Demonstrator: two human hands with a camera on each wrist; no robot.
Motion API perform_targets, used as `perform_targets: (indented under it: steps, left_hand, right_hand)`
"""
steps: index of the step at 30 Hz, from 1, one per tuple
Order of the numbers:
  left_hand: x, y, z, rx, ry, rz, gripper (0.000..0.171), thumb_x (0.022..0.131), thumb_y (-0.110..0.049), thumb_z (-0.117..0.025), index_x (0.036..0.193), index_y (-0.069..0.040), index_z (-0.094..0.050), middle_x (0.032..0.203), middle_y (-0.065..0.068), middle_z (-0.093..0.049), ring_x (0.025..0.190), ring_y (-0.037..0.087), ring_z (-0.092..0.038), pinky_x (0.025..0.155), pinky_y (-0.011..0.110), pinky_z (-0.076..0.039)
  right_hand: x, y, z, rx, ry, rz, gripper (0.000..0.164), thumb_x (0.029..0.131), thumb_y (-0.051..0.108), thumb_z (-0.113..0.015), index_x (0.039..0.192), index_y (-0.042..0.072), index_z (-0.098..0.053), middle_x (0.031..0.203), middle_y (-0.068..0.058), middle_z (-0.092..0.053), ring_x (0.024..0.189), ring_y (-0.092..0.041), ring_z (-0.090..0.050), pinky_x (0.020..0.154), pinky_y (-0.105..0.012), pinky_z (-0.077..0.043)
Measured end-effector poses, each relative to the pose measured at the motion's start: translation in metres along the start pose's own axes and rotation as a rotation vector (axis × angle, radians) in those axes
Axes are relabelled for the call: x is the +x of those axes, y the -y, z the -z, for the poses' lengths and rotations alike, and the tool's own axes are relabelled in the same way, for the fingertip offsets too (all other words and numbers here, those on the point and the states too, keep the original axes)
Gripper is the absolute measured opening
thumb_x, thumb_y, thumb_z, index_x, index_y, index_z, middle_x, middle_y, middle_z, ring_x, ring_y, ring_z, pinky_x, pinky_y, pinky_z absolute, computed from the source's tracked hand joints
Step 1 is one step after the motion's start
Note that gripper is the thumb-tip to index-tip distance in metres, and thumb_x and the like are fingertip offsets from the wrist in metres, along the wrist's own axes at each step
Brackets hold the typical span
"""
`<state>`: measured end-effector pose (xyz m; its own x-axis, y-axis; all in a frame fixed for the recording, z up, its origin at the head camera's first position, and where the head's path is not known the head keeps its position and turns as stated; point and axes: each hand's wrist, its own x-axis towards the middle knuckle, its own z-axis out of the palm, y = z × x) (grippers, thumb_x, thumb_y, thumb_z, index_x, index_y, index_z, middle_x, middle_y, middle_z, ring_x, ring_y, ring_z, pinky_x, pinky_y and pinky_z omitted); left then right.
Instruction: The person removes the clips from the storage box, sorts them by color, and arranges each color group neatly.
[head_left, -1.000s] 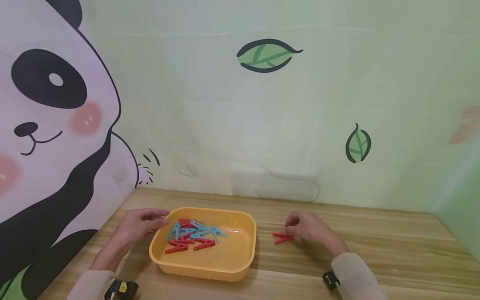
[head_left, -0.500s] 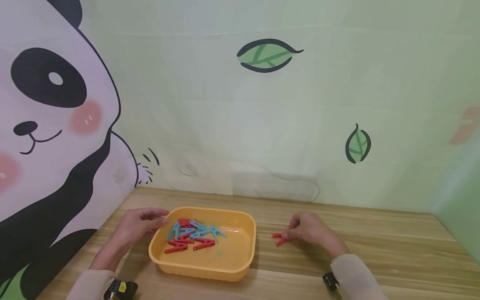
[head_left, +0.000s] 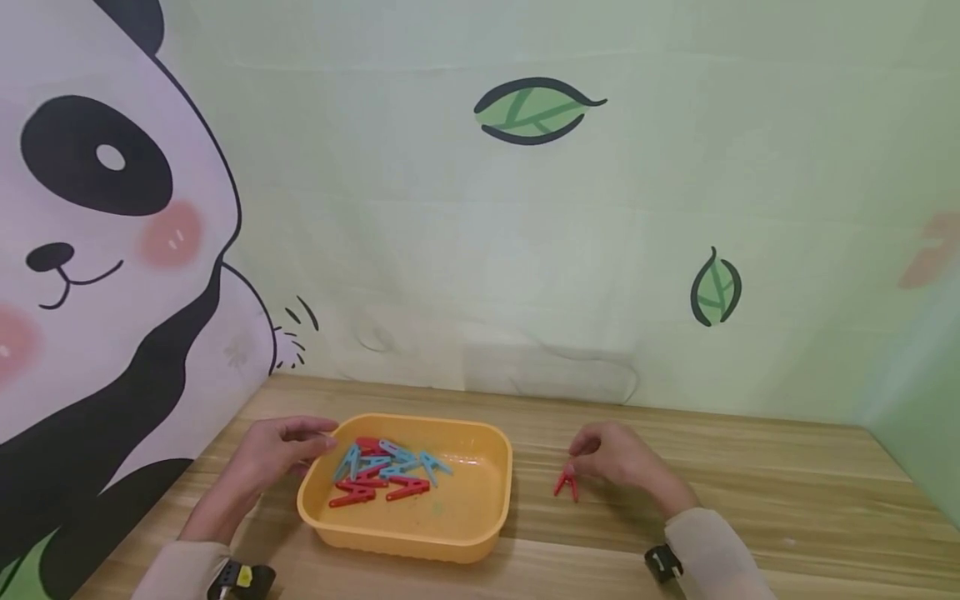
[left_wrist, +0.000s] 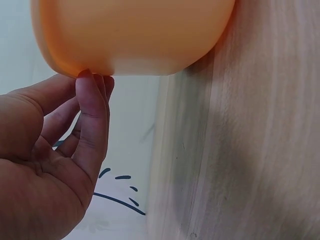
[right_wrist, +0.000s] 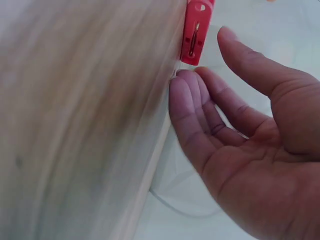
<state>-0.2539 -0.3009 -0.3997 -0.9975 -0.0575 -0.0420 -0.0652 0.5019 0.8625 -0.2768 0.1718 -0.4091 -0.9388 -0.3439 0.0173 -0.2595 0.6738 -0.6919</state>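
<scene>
A yellow plastic tray [head_left: 420, 533] stands on the wooden table, with several red and light blue clothespins [head_left: 375, 468] heaped in its left half. At the tray's left end, my left hand [head_left: 281, 450] pinches the rim between thumb and fingertips; the left wrist view shows the fingertips [left_wrist: 90, 82] against the outer wall. Right of the tray, a single red clothespin [head_left: 567, 483] is on the table with its two legs toward me. My right hand [head_left: 615, 454] is just behind it. In the right wrist view the thumb stays apart from this clothespin [right_wrist: 196, 35], and the fingertips are close by its end.
The wooden table [head_left: 750, 500] runs back to a pale green wall [head_left: 525, 275] printed with leaves. A panda print [head_left: 112, 250] covers the left side. Each wrist carries a small black camera [head_left: 662, 563].
The lone red clothespin has turned from pointing left to having its legs toward me. My right hand shifted slightly while turning it and has loosened. The left hand and the tray stayed put.
</scene>
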Motion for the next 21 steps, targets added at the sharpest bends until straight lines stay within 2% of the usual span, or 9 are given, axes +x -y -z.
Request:
perform_targets:
  steps: [4,12,21]
  left_hand:
    - [-0.0013,-0.0004,-0.0006,0.003,-0.003,0.003,0.037,0.1,-0.019,-0.077,0.13,0.003,-0.072,0.119,0.017,-0.075,0.09,0.022,-0.068,0.073,0.034,-0.062]
    - [-0.0015,-0.0014,-0.0012,-0.008,-0.008,0.008,0.037,0.1,-0.019,-0.078,0.129,0.003,-0.072,0.117,0.016,-0.075,0.089,0.021,-0.067,0.072,0.034,-0.061]
    - [-0.0012,-0.0001,-0.0019,-0.005,-0.012,0.006,0.037,0.1,-0.019,-0.078,0.129,0.003,-0.072,0.118,0.016,-0.075,0.09,0.022,-0.067,0.073,0.034,-0.061]
  right_hand:
    - [-0.0028,-0.0003,-0.0003,0.025,0.03,-0.006,0.016,0.086,0.011,-0.088,0.092,0.003,-0.075,0.081,0.0,-0.068,0.073,-0.015,-0.06,0.064,-0.032,-0.051]
    - [-0.0034,-0.0003,-0.0007,0.111,0.085,0.02,0.016,0.088,0.004,-0.084,0.098,-0.003,-0.074,0.086,-0.003,-0.071,0.077,-0.015,-0.064,0.068,-0.033,-0.056]
    - [-0.0033,-0.003,-0.0026,0.13,0.082,0.032,0.014,0.089,0.003,-0.082,0.097,-0.004,-0.073,0.084,-0.004,-0.07,0.073,-0.015,-0.063,0.065,-0.033,-0.056]
